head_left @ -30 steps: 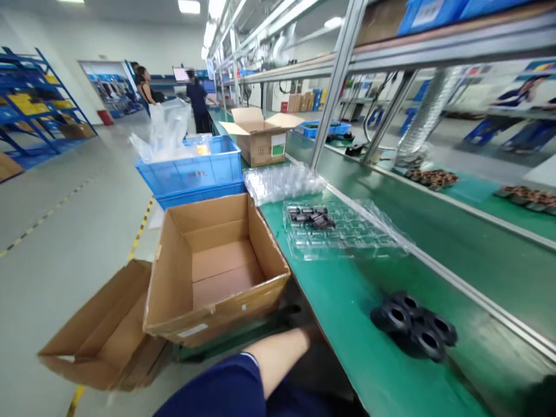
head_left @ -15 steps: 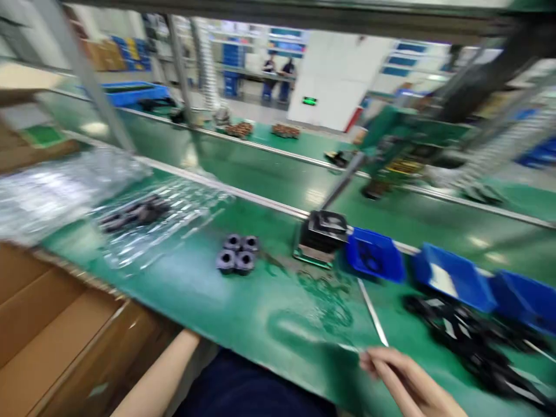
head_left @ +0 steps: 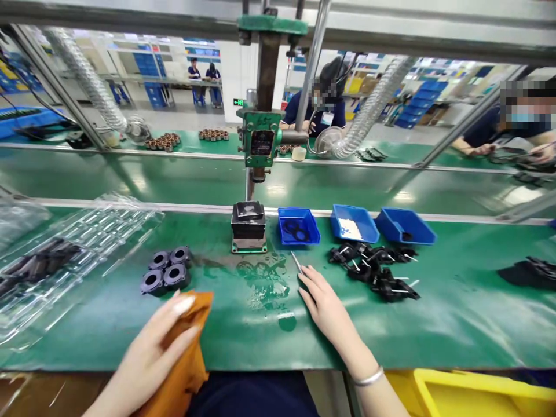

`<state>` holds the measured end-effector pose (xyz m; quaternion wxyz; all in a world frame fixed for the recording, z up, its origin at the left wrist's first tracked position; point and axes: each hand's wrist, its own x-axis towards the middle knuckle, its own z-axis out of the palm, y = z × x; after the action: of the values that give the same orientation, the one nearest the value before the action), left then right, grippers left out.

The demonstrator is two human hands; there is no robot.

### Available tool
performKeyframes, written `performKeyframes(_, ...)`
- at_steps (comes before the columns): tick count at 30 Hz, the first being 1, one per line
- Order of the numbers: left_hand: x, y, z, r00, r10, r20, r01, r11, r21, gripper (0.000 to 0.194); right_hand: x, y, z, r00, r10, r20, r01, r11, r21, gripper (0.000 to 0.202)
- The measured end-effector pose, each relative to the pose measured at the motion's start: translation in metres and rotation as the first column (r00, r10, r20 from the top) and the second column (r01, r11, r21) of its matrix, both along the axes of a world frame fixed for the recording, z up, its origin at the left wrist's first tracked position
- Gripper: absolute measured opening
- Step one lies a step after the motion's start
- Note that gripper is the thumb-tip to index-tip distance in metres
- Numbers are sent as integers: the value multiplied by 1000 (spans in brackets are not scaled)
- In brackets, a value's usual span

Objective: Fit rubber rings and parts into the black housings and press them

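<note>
An orange cloth (head_left: 191,341) is gripped between the thumb and fingers of my left hand (head_left: 154,341), above the table's front edge. My right hand (head_left: 324,298) lies over the green tabletop with its fingers stretched out. Its fingertips reach the near end of a thin metal strip (head_left: 296,262); whether they touch it I cannot tell. Wet marks (head_left: 269,286) spread over the surface left of that hand. Several dark round housings (head_left: 165,270) stand grouped beyond my left hand. A green press (head_left: 262,139) rises at the back, with a black block (head_left: 248,220) on its base.
Blue bins (head_left: 299,227) line the back, one holding black rings, another white pieces. Black parts with white pins (head_left: 376,269) lie right of my right hand. Clear plastic trays (head_left: 82,255) cover the left side. A yellow crate (head_left: 482,394) sits below the front right edge. Co-workers sit opposite.
My view has swung right and levelled. My left hand has come up from below the table edge with the orange cloth. My right hand has moved onto the tabletop by the metal strip.
</note>
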<state>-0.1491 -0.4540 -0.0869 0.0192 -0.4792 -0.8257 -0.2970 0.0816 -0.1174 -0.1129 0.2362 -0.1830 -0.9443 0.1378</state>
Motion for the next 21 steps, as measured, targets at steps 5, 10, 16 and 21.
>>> performKeyframes(5,-14,110,-19,908,-351,-229,285,917,-278,71,11,0,-13,999,-25,-37,27,999,45,33)
performKeyframes(10,-22,143,-17,871,-425,-247,330,878,-347,65,21,4,13,986,-129,-110,132,991,19,29)
performKeyframes(16,-5,181,-8,798,-564,-210,470,802,-368,58,-17,68,66,914,-400,-68,404,912,70,42)
performKeyframes(21,21,218,-6,802,-555,-223,464,812,-354,54,-63,111,74,820,-479,312,480,874,79,44)
